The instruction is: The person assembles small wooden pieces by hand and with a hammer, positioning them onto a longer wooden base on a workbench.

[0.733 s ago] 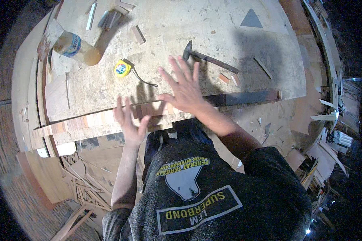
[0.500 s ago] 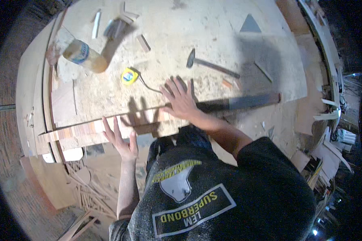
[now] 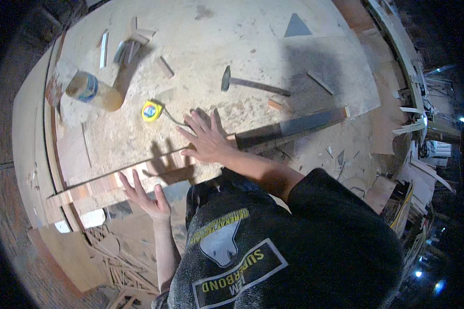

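— Head view: the right hand lies flat, fingers spread wide, on the long reddish-brown wooden strip running along the near edge of the pale chipboard bench. Holding nothing, just pressing.

— And the left hand?

— Open too, fingers fanned, just below the strip's front edge, apparently not touching it.

— What might go wrong?

— With only one palm pinning the strip, I judge it could skid or tip off the edge. The yellow tape measure lies near the fingertips, its blade out; a sweep could knock it. The steel-headed hammer lies beyond, well apart.
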Motion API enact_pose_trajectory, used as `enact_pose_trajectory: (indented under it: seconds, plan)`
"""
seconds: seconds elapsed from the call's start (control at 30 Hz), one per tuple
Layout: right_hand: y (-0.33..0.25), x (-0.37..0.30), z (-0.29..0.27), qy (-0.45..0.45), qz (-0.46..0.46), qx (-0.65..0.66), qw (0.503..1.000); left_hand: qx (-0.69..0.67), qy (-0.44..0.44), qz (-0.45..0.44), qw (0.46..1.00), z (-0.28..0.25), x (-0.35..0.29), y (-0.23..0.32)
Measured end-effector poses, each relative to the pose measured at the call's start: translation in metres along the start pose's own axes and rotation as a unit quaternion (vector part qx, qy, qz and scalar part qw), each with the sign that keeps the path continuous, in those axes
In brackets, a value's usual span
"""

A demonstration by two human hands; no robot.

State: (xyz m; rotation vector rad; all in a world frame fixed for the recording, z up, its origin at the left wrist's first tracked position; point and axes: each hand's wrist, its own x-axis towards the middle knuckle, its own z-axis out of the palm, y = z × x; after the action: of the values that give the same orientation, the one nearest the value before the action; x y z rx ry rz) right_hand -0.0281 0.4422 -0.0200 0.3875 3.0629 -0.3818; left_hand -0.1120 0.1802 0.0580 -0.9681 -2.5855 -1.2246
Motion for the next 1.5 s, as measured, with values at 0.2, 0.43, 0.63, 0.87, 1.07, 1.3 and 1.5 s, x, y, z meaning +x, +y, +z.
enact_pose_trajectory:
  seconds: [0.2,0.43,0.63,0.87,1.07,1.3,1.5]
  plan:
    - [0.119,-0.061,-0.038,0.323,0.254,0.053,0.91,0.009,-0.014,0.013,1.0,0.03,0.011,0.028]
    - [0.223,-0.12,-0.067,0.116,0.26,-0.07,0.956,-0.024,-0.07,0.068,0.995,0.121,0.014,0.098]
    - [0.213,-0.139,-0.078,0.187,0.137,0.265,0.936,-0.253,-0.166,-0.176,0.937,0.198,0.008,0.169]
    - [0.18,-0.173,-0.109,0.24,0.079,0.415,0.874,-0.522,-0.19,-0.35,0.754,0.239,0.002,0.22]
    - [0.176,-0.186,-0.124,0.134,0.064,0.546,0.825,-0.57,-0.172,-0.404,0.695,0.229,-0.001,0.236]
    - [0.196,-0.189,-0.152,0.037,0.026,0.624,0.78,-0.711,-0.275,-0.394,0.513,0.242,0.005,0.221]
    - [0.163,-0.158,-0.162,0.083,0.015,0.665,0.742,-0.769,-0.274,-0.351,0.458,0.224,0.021,0.217]
